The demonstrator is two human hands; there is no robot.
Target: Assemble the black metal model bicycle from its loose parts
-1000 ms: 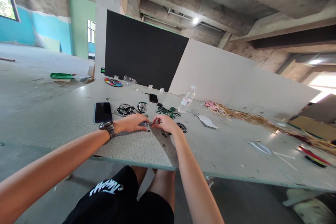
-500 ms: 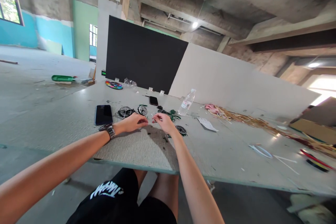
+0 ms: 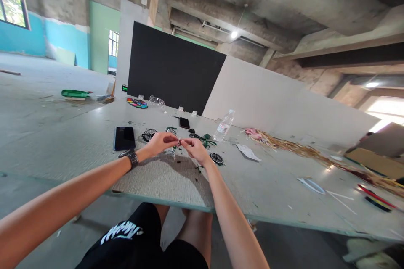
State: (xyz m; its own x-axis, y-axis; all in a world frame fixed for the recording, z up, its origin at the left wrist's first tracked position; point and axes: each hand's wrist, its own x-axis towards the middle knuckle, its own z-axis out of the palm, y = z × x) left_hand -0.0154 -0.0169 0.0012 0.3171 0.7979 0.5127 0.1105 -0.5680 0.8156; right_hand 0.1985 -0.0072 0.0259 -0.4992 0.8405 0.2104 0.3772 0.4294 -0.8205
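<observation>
Concrete beams [image 3: 227, 0] cross the top of the head view, and a black panel [image 3: 173, 67] and a white panel [image 3: 274, 88] rise behind the tabletop [image 3: 82, 155]. At the centre of the frame, the left hand [image 3: 160, 143] and right hand [image 3: 196, 150] meet just above the surface, the fingertips of each pinched on one small part [image 3: 179, 142]; it is too tiny and too covered to make out its shape.

Left of centre, a spoked black wheel [image 3: 149, 135] lies just beside the left hand, and a second wheel [image 3: 172, 131] shows partly behind its fingers. Green bicycle parts [image 3: 206, 139] lie beyond the right hand, with a loose wheel [image 3: 216, 159] near its wrist. Small dark bits [image 3: 198, 170] are scattered below the right hand.

Toward the left of the frame, a large phone [image 3: 124, 138] lies near the watch [image 3: 131, 158] on the left wrist. Above the hands is a smaller phone [image 3: 184, 122]. Right of centre, a clear bottle [image 3: 223, 126] stands near a sheet of paper [image 3: 248, 152], and tan strips [image 3: 290, 147] stretch toward the right edge.
</observation>
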